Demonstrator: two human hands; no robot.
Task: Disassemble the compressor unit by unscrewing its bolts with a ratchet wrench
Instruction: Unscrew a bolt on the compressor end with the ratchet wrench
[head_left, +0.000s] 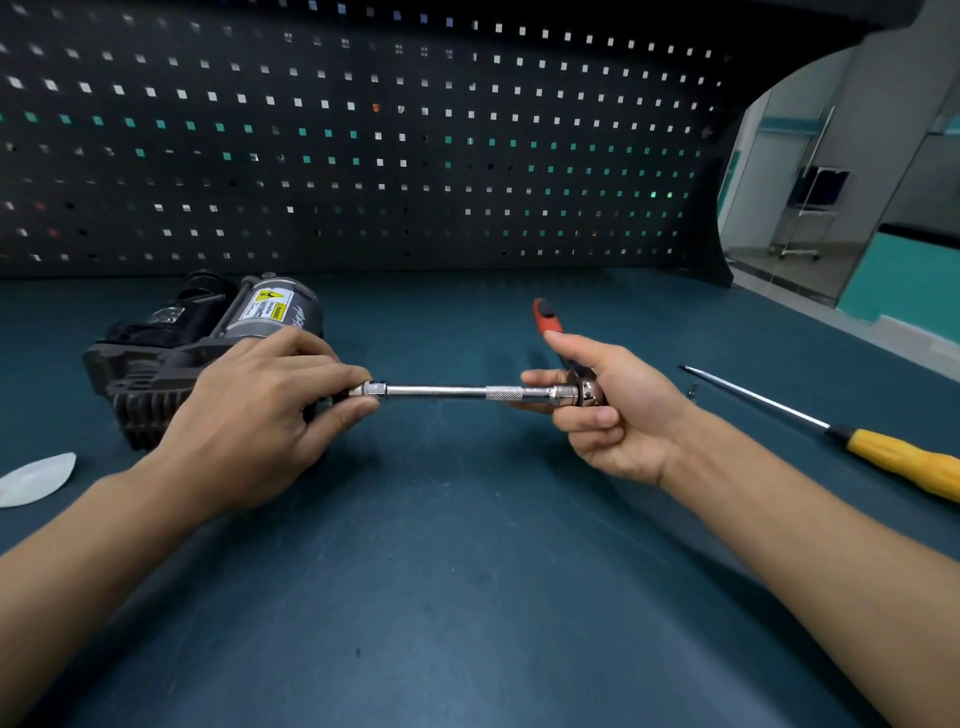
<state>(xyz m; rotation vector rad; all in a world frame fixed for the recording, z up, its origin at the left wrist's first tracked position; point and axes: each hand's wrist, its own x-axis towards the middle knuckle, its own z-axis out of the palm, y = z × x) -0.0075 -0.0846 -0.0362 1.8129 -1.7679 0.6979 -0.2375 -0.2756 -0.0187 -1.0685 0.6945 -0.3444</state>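
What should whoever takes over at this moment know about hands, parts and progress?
Left hand: pinches the socket end of the extension bar, beside the compressor; whether it sits on a bolt is hidden.
Right hand: grips the ratchet wrench at its head, red handle pointing away.
Screwdriver with yellow handle lies on the table to the right, a small metal piece beside its shaft.
Done: compressor looks assembled; no removed bolts clearly seen.
Left: unscrew the bolts.

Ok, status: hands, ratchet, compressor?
Left hand pinches socket end of ratchet; right hand grips its head. Tip hidden at compressor. Screwdriver off right, clear.
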